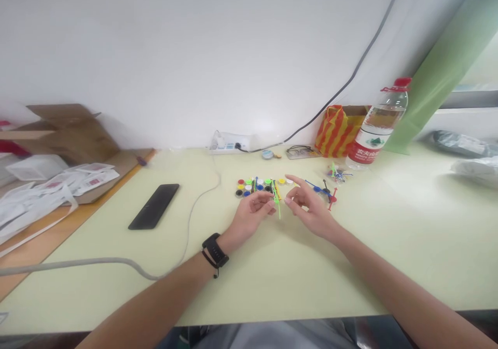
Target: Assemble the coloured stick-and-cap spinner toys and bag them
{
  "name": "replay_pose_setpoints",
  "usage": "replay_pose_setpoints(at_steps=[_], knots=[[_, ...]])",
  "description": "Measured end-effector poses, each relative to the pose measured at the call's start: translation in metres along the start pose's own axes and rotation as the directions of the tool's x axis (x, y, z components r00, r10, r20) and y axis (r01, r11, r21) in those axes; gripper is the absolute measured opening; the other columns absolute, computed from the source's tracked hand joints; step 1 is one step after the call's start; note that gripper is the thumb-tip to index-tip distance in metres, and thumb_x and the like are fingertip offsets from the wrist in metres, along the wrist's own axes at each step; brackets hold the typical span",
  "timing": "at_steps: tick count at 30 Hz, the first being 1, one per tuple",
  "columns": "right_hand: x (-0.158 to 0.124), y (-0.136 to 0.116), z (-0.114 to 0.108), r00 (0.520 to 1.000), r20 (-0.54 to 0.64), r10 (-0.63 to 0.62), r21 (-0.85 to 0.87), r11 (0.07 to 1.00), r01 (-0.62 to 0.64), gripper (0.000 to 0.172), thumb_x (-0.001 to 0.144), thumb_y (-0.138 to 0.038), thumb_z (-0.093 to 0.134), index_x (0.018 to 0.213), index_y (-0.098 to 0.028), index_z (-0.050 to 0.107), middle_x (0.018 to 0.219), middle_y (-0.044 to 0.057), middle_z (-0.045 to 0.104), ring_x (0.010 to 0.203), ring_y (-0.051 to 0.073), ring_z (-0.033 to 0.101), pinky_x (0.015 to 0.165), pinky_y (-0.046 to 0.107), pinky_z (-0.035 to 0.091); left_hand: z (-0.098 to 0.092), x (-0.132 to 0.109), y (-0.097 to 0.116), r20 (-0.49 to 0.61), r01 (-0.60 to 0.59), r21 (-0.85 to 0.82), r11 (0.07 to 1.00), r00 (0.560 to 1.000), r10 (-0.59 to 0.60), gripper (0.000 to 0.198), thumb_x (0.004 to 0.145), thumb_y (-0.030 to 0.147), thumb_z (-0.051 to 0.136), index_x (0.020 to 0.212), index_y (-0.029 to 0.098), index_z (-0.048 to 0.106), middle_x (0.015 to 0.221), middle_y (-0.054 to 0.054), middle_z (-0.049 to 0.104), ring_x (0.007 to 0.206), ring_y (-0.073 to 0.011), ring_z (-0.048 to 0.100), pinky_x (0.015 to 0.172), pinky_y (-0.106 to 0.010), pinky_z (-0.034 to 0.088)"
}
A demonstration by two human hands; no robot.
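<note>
My left hand (pixel 253 215) pinches a thin bright green plastic piece (pixel 279 210) with a long narrow stem, between thumb and fingers. Close to its right, my right hand (pixel 309 208) has its index finger raised and its thumb apart from the fingers; I see nothing held there. Just beyond both hands lie several small coloured discs (pixel 240 187) in rows, in red, yellow, white, blue, green and black. Thin coloured sticks lie among them, partly hidden by my left fingers. Beside my right hand lie a blue, a black and a red arrow-shaped piece (pixel 332 199).
A black phone (pixel 153 207) and a grey cable (pixel 190 224) lie to the left. Along the wall are a power strip (pixel 231 142), a small round tin (pixel 267 154), a striped bag (pixel 336 134) and a water bottle (pixel 377 126). Cardboard and white packets (pixel 91 180) crowd the far left.
</note>
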State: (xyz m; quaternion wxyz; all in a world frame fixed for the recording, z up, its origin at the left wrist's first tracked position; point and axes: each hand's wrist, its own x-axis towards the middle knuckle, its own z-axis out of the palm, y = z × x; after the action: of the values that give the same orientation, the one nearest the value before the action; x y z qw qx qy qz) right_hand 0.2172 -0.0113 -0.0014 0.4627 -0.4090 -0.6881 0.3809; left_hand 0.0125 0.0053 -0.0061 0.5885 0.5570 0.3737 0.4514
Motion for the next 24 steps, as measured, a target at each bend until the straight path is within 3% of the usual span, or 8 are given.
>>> replay_pose_setpoints(at_steps=[3, 5, 8, 11, 14, 18, 21, 24], knots=[[-0.001, 0.000, 0.001, 0.999, -0.016, -0.027, 0.004, 1.000, 0.027, 0.066, 0.099, -0.044, 0.055, 0.156, -0.031, 0.025, 0.092, 0.000, 0.057, 0.063, 0.014, 0.048, 0.059, 0.029, 0.046, 0.001, -0.001, 0.003, 0.009, 0.007, -0.015, 1.000, 1.000, -0.007, 0.035, 0.081, 0.039, 0.081, 0.106, 0.017, 0.071, 0.091, -0.005, 0.072, 0.079, -0.0159, 0.070, 0.083, -0.033, 0.059], [-0.001, -0.001, 0.001, 0.999, -0.046, -0.014, 0.004, 1.000, 0.014, 0.053, 0.099, -0.047, 0.053, 0.147, -0.029, 0.038, 0.092, 0.000, 0.058, 0.062, 0.013, 0.047, 0.059, 0.028, 0.045, 0.002, -0.001, 0.004, 0.008, 0.008, -0.014, 1.000, 1.000, -0.008, 0.035, 0.081, 0.039, 0.081, 0.105, 0.017, 0.071, 0.091, -0.005, 0.072, 0.079, -0.0155, 0.070, 0.083, -0.033, 0.059], [0.000, -0.004, -0.004, 0.991, 0.086, 0.097, -0.047, 0.995, -0.094, 0.045, 0.104, -0.053, 0.040, 0.090, -0.020, 0.065, 0.071, 0.000, 0.056, 0.058, 0.013, 0.046, 0.060, 0.029, 0.042, 0.002, -0.002, 0.005, -0.018, -0.010, 0.005, 1.000, 1.000, 0.010, 0.034, 0.082, 0.040, 0.080, 0.106, 0.016, 0.071, 0.090, -0.005, 0.073, 0.079, -0.0156, 0.070, 0.083, -0.033, 0.058], [0.001, -0.009, -0.008, 0.946, 0.282, 0.162, -0.097, 0.985, -0.140, 0.062, 0.104, -0.056, 0.034, 0.058, -0.019, 0.052, 0.055, -0.001, 0.044, 0.054, 0.013, 0.042, 0.058, 0.030, 0.037, 0.002, -0.001, 0.005, -0.057, -0.043, 0.013, 0.999, 0.997, 0.043, 0.033, 0.082, 0.040, 0.080, 0.104, 0.017, 0.071, 0.090, -0.005, 0.073, 0.080, -0.0162, 0.070, 0.083, -0.033, 0.058], [0.001, -0.009, -0.006, 0.986, 0.154, 0.066, -0.053, 0.997, -0.059, 0.038, 0.100, -0.055, 0.048, 0.098, -0.021, 0.064, 0.067, -0.002, 0.047, 0.061, 0.014, 0.043, 0.057, 0.028, 0.036, 0.002, -0.001, 0.004, -0.053, -0.051, 0.009, 0.999, 0.997, 0.052, 0.033, 0.081, 0.039, 0.080, 0.104, 0.017, 0.072, 0.090, -0.005, 0.074, 0.080, -0.0171, 0.070, 0.084, -0.035, 0.058], [0.000, -0.006, -0.005, 1.000, 0.004, 0.014, -0.029, 0.999, -0.014, 0.048, 0.097, -0.055, 0.053, 0.136, -0.027, 0.050, 0.088, 0.001, 0.056, 0.065, 0.014, 0.046, 0.059, 0.028, 0.042, 0.003, -0.001, 0.004, -0.042, -0.043, 0.006, 0.999, 0.998, 0.043, 0.034, 0.082, 0.040, 0.080, 0.105, 0.017, 0.071, 0.092, -0.006, 0.074, 0.079, -0.0177, 0.071, 0.085, -0.036, 0.058], [0.001, -0.006, -0.008, 0.987, 0.135, 0.088, -0.054, 0.995, -0.082, 0.048, 0.102, -0.057, 0.041, 0.084, -0.020, 0.066, 0.073, 0.002, 0.056, 0.061, 0.014, 0.047, 0.060, 0.030, 0.042, 0.002, -0.002, 0.005, -0.041, -0.040, 0.017, 0.999, 0.998, 0.041, 0.034, 0.082, 0.039, 0.080, 0.105, 0.017, 0.071, 0.092, -0.006, 0.075, 0.080, -0.0177, 0.071, 0.086, -0.037, 0.058], [0.003, -0.010, -0.011, 0.942, 0.296, 0.159, -0.069, 0.987, -0.145, 0.065, 0.105, -0.056, 0.031, 0.054, -0.019, 0.047, 0.055, 0.001, 0.045, 0.055, 0.014, 0.042, 0.057, 0.031, 0.036, 0.002, -0.002, 0.005, -0.046, -0.043, 0.023, 0.999, 0.998, 0.044, 0.033, 0.083, 0.039, 0.079, 0.106, 0.017, 0.071, 0.092, -0.006, 0.075, 0.081, -0.0179, 0.071, 0.087, -0.037, 0.058]])
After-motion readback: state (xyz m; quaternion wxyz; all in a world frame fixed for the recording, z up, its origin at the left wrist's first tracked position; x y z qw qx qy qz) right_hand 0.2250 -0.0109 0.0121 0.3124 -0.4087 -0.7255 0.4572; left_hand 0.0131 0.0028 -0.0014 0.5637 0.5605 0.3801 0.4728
